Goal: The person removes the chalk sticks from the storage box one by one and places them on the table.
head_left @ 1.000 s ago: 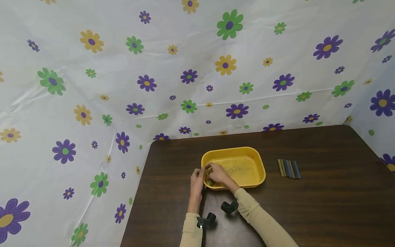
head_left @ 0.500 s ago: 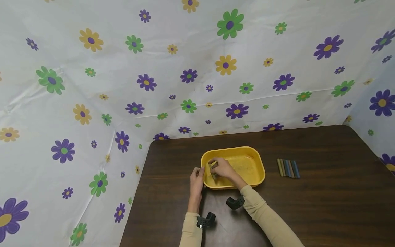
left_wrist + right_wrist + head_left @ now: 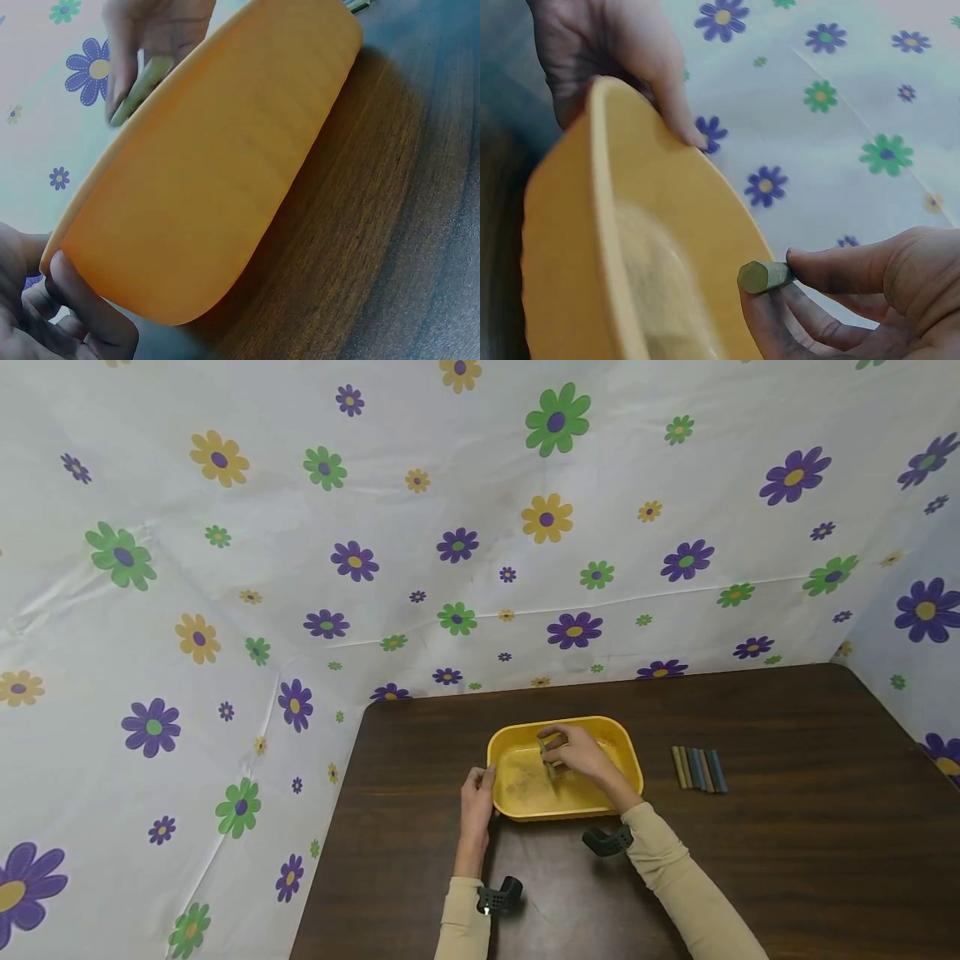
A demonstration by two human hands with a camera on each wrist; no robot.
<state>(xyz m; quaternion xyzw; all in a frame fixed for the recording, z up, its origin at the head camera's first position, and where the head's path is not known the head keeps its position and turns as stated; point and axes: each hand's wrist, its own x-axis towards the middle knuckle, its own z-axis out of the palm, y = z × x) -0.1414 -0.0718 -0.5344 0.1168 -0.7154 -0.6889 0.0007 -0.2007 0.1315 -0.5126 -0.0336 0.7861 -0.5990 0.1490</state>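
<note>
A yellow plastic tub (image 3: 517, 781) stands on the table, with dusty smudges on its inside floor. My left hand (image 3: 476, 806) grips the tub's left rim, thumb and fingers on either side of the wall, as the left wrist view also shows. Over the middle of the tub, my right hand (image 3: 587, 756) pinches a dull yellow-green chalk stick (image 3: 765, 277) between thumb and fingers. The stick's flat end faces the right wrist camera. In the left wrist view, the chalk stick (image 3: 142, 90) shows just above the tub's rim.
Right of the tub, several chalk sticks (image 3: 700, 769) lie side by side in a row on the dark wooden table (image 3: 825, 827). They are yellowish, blue and brownish. A white cloth with printed flowers (image 3: 420, 510) hangs behind and beside the table.
My right hand has lifted the chalk stick from the tub's left end and carried it rightward to the tub's middle. My left hand stays on the rim.
</note>
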